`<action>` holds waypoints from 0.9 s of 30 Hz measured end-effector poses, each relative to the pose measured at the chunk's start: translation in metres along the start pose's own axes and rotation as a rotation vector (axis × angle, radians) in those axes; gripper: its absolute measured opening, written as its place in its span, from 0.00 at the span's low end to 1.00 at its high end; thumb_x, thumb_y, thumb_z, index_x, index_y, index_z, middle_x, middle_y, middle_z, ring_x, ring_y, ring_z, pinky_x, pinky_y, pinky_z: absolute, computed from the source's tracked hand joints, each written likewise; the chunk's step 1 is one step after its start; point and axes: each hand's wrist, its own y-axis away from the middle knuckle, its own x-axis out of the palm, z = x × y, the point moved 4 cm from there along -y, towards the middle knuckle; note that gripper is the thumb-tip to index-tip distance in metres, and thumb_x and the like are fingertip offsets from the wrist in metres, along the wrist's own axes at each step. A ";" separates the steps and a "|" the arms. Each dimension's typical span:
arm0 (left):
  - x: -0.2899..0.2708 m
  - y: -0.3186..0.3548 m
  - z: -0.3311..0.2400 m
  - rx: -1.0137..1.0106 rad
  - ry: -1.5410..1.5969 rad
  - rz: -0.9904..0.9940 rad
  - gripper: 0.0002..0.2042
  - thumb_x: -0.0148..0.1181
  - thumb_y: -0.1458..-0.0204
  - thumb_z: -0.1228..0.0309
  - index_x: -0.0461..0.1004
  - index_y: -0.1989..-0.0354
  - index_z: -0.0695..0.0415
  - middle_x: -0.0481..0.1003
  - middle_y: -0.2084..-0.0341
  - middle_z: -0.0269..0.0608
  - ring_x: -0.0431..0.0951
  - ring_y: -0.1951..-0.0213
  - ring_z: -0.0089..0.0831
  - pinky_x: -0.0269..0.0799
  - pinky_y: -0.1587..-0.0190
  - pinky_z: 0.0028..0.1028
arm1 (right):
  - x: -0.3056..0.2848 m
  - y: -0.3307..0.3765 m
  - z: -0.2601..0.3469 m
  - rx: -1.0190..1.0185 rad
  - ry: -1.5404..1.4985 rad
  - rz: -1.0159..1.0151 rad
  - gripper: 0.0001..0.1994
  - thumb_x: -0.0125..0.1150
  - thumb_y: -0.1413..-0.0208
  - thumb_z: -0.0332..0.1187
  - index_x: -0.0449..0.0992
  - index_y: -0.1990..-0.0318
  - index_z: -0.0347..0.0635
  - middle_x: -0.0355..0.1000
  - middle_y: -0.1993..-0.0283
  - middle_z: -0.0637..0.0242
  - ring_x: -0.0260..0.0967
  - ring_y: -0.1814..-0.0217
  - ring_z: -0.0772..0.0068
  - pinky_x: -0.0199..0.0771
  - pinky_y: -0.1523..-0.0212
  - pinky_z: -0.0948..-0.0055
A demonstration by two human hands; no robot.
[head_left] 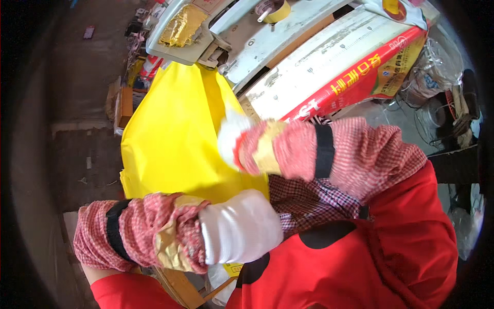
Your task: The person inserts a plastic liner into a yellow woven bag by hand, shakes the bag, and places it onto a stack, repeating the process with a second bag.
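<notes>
A large sheet of bright yellow fabric [170, 139] lies across the work surface, its far end running under the head of a pale sewing machine [211, 36]. My right hand [234, 136], in a white glove and smeared by motion, is over the right part of the yellow fabric. In a white glove too, my left hand [244, 226] is close to my body at the fabric's near edge. Its fingers are turned away and hidden, so whether it grips the fabric does not show. Checked red sleeve covers with black bands wrap both forearms.
A yellow tape roll [278, 10] sits on the machine bed. Beside it runs a worn white board [309, 67] with a red printed sheet [355, 77] along its edge. Clear plastic bags [432, 67] crowd the right, and mixed small items [139, 67] the far left.
</notes>
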 end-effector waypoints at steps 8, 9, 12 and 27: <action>0.007 0.009 0.017 -0.053 0.099 -0.013 0.08 0.57 0.62 0.63 0.73 0.83 0.53 0.71 0.85 0.38 0.74 0.78 0.38 0.69 0.77 0.34 | -0.057 0.043 -0.018 0.049 -0.643 -0.649 0.16 0.56 0.58 0.35 0.72 0.61 0.37 0.71 0.63 0.52 0.68 0.58 0.50 0.69 0.56 0.62; 0.005 0.011 0.017 -0.040 0.079 -0.076 0.08 0.57 0.62 0.63 0.73 0.82 0.53 0.71 0.85 0.38 0.74 0.78 0.38 0.69 0.76 0.34 | -0.061 0.041 -0.038 0.242 -0.580 -0.662 0.19 0.56 0.57 0.37 0.69 0.58 0.35 0.70 0.61 0.50 0.68 0.56 0.51 0.67 0.53 0.64; 0.006 0.013 0.012 -0.020 0.043 -0.148 0.07 0.58 0.62 0.63 0.72 0.82 0.53 0.71 0.85 0.39 0.74 0.78 0.39 0.69 0.76 0.34 | -0.054 0.021 -0.064 0.654 -0.498 -0.204 0.21 0.54 0.54 0.36 0.65 0.53 0.34 0.71 0.61 0.47 0.70 0.58 0.49 0.71 0.59 0.62; -0.020 0.021 0.082 -0.270 -0.162 0.124 0.11 0.58 0.64 0.60 0.75 0.80 0.54 0.73 0.82 0.43 0.75 0.75 0.42 0.70 0.73 0.36 | -0.018 -0.037 -0.054 0.609 -0.003 -0.215 0.14 0.47 0.51 0.28 0.70 0.58 0.31 0.72 0.68 0.56 0.72 0.68 0.60 0.72 0.70 0.64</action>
